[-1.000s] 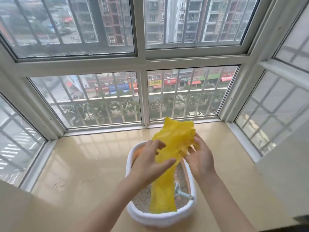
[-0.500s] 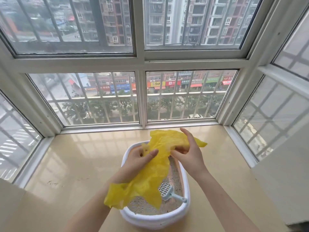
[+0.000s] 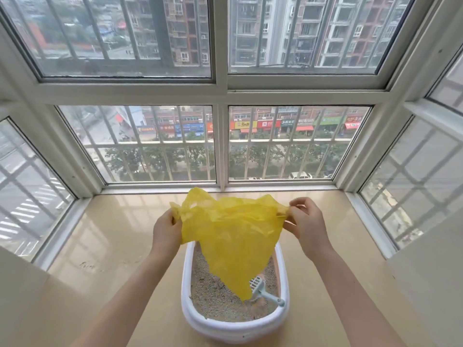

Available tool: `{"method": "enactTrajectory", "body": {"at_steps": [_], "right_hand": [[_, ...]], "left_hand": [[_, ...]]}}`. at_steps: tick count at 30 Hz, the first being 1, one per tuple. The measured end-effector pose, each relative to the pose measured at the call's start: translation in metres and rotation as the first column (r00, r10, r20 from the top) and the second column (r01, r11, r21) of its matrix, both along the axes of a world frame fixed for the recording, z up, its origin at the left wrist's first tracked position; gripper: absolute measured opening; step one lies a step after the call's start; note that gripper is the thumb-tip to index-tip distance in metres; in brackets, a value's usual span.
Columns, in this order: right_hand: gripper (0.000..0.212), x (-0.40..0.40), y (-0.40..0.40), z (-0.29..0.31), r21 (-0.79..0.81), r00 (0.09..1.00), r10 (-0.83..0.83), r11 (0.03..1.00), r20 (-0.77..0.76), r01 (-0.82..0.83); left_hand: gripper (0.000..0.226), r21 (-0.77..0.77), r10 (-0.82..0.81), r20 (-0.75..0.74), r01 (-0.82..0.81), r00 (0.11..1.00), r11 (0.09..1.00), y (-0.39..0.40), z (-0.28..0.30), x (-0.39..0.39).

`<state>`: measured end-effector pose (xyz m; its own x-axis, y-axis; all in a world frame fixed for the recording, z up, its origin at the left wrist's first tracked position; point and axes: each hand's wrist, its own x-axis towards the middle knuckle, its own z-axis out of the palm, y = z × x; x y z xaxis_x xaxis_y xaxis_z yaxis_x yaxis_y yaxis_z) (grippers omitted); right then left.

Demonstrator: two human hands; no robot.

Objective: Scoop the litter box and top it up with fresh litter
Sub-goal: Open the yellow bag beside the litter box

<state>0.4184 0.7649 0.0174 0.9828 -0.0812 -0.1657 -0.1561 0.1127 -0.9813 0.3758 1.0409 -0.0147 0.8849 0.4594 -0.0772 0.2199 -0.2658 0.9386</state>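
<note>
Item: left hand (image 3: 167, 227). Raised above the far end of the litter box, at about 10 o'clock from the box's centre. Thumb and fingers pinch the left top corner of the yellow bag.

Item: yellow plastic bag (image 3: 231, 234). Thin, crinkled film, stretched flat between both hands. Its top edge runs 9 to 3 o'clock; the body tapers to a point hanging toward 6 o'clock, over the litter. The mouth looks not yet opened.

Item: litter box (image 3: 234, 326). White oval tub on the beige bay-window sill (image 3: 112, 246), directly under the bag. Long axis 12 to 6 o'clock, crossing the bag's top edge at a right angle. It holds grey-tan litter (image 3: 215, 296); clumps cannot be made out.

Item: scoop (image 3: 265, 291). Pale blue, slotted, lying in the litter at the near right, about 4 o'clock from the box's centre. Head toward 11 o'clock, handle toward 5 o'clock, tip beside the right rim. The bag's hanging point partly covers the head.

Item: right hand (image 3: 307, 222). At about 2 o'clock from the box's centre, fingertips pinching the right top corner of the bag.

Judgement: scooping not begun. The scoop lies at 6 o'clock below the right hand, the nearer one; its handle points toward that side.
</note>
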Motion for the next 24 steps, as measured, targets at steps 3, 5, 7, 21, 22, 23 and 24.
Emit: {"method": "enactTrajectory", "body": {"at_steps": [3, 5, 7, 21, 22, 23, 24], "right_hand": [[0.017, 0.004, 0.01, 0.005, 0.05, 0.999, 0.042, 0.998, -0.019, -0.041], [0.018, 0.005, 0.021, 0.009, 0.051, 0.995, 0.095, 0.994, -0.036, -0.093], [0.021, 0.01, 0.033, 0.01, 0.036, 0.991, 0.123, 0.992, -0.043, -0.121], [0.025, 0.021, 0.03, 0.016, -0.59, 0.897, 0.44, 0.736, 0.042, -0.333], [0.028, 0.019, 0.032, 0.012, -0.711, 0.87, 0.492, 0.613, 0.002, -0.344], [0.025, 0.02, 0.034, 0.007, -0.832, 0.852, 0.522, 0.454, -0.043, -0.32], [0.019, 0.02, 0.034, 0.005, -0.912, 0.851, 0.522, 0.318, -0.06, -0.259]], "left_hand": [[0.022, 0.048, -0.182, -0.017, 0.182, 0.983, 0.982, -0.002, 0.005, 0.002], [0.044, 0.179, -0.22, 0.143, 0.194, 0.965, 0.965, -0.007, 0.021, 0.009], [0.064, 0.401, -0.338, 0.288, 0.208, 0.896, 0.892, -0.013, 0.042, 0.021], [0.033, 0.273, -0.355, 0.104, 0.317, 0.929, 0.908, -0.042, 0.058, 0.044], [0.031, 0.16, -0.296, 0.088, 0.28, 0.951, 0.947, -0.041, 0.057, 0.044], [0.031, 0.045, -0.251, 0.072, 0.248, 0.965, 0.968, -0.04, 0.056, 0.044], [0.032, -0.073, -0.211, 0.05, 0.214, 0.976, 0.974, -0.039, 0.055, 0.043]]}}
